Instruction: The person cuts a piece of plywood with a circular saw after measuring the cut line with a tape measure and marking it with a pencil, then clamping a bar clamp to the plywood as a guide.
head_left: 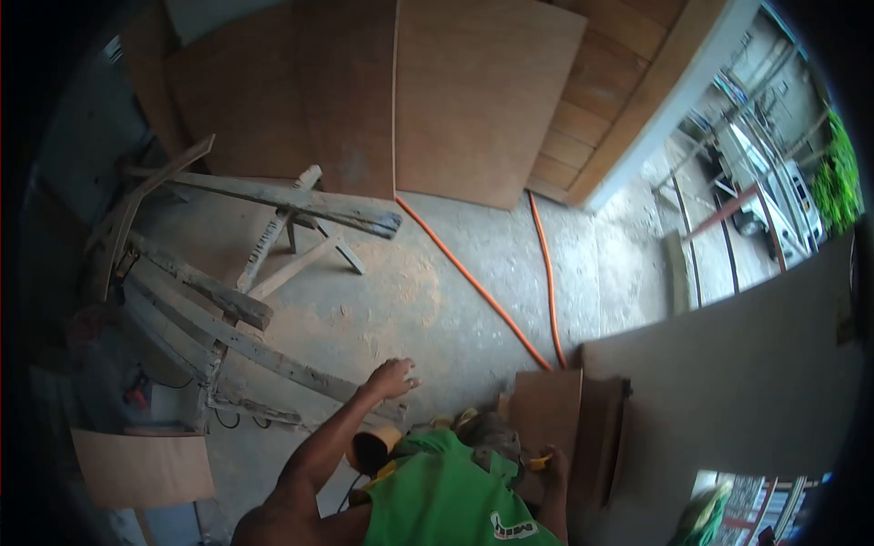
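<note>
While the left hand [393, 378] stretches out over the floor, fingers loosely bent and slightly spread, the right hand [553, 469] is closed around a small yellow object [540, 462], held close to the body; the grip hides most of its shape. The hands are well apart, on either side of a green sleeveless shirt [437, 496] of soft, creased cloth. Just behind the left hand is a rounded yellow container-like item [373, 448] with a dark, hollow opening.

To the left of the left hand runs a long wooden beam [282, 360], rough and mottled grey. Farther out, an angular trestle [264, 250] of scuffed, pale-stained timber supports another plank. Ahead of both hands, the grey concrete floor [583, 246] carries a tan scatter of what looks like sawdust. Beyond it lean large, flat, smooth brown wood panels [487, 100]. A slim orange cord [482, 288] lies in two lines, meeting near a flat rectangular brown board [546, 400] just ahead of the right hand.
</note>
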`<state>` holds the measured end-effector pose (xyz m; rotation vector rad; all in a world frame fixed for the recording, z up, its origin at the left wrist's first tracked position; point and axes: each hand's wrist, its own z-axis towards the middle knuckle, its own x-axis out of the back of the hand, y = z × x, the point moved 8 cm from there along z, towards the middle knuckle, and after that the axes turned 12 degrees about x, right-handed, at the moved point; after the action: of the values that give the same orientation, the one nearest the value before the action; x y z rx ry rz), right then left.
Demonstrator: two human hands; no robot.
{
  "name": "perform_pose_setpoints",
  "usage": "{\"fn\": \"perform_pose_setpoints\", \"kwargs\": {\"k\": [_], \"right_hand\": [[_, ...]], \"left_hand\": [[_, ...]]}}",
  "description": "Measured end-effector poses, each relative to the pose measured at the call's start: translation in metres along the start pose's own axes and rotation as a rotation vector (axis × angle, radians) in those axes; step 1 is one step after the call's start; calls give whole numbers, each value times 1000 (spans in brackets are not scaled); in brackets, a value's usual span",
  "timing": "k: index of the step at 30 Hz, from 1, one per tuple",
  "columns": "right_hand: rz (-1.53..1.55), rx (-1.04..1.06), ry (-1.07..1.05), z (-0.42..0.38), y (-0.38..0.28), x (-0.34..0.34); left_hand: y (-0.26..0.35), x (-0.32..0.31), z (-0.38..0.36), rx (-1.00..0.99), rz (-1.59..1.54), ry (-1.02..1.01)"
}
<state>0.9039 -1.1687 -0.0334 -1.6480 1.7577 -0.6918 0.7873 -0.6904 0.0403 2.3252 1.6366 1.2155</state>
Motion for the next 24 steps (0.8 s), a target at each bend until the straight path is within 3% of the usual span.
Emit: {"fn": "perform_pose_setpoints", "kwargs": {"k": [3,5,9,11,12,14,15,16,18,21,24], "right_hand": [[-133,18,-98,61,-36,-19],[-250,138,-191,126,-48,-21],[-427,161,-365,213,-113,-69],[-574,78,-584,233,-146,-110],[-567,86,-606,252,-162,-136],[-761,362,-697,290,-203,-200],[-391,199,-546,328,-189,-218],[-465,141,-446,323,-213,-257],[-498,57,-500,362,-218,-322],[-676,132,-768,370,-237,-441],[-639,285,-973,359,-244,-544]], "left_hand": [[-49,2,11,188,-208,102],[-77,-13,24,285,-185,102],[-72,-19,29,427,-72,131],[-54,-11,41,469,-257,83],[-39,4,47,475,-257,107],[-7,28,61,436,-382,152],[0,39,70,411,-434,236],[9,49,74,426,-442,250],[37,82,83,314,-424,358],[49,122,92,342,-443,362],[36,151,106,330,-484,489]]}}
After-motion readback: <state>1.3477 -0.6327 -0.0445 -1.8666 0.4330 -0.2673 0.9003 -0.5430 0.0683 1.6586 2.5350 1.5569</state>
